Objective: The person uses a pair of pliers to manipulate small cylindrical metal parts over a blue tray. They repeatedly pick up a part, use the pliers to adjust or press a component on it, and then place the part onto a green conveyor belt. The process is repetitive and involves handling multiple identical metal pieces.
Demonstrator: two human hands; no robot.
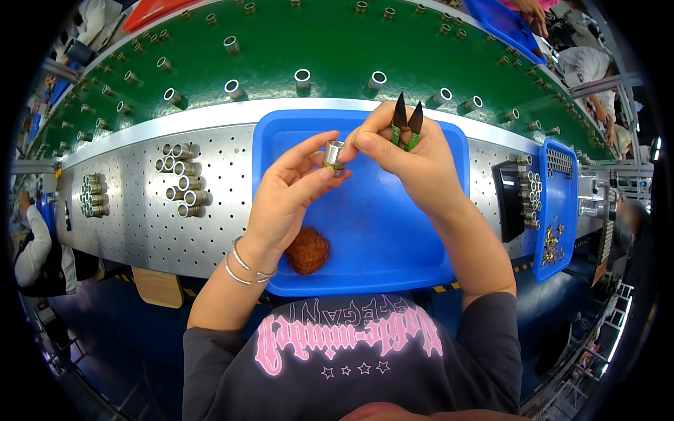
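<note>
My left hand [288, 193] holds a small silver metal cylinder [333, 154] between thumb and fingertips, above a blue tray [393, 238]. My right hand [407, 158] grips green-handled thread snips [407, 121] whose two black blades point up and away, and its fingertips touch the cylinder's right side. A tangle of fine copper-coloured wire [307, 250] lies in the tray below my left wrist, which wears thin silver bangles.
Several silver cylinders [181, 181] lie stacked on the perforated metal bench at left, more [93, 195] further left. A narrow blue tray [556, 210] with cylinders and small brass parts stands at right. Behind runs a green belt [302, 49] with upright pegs. Other people work at the edges.
</note>
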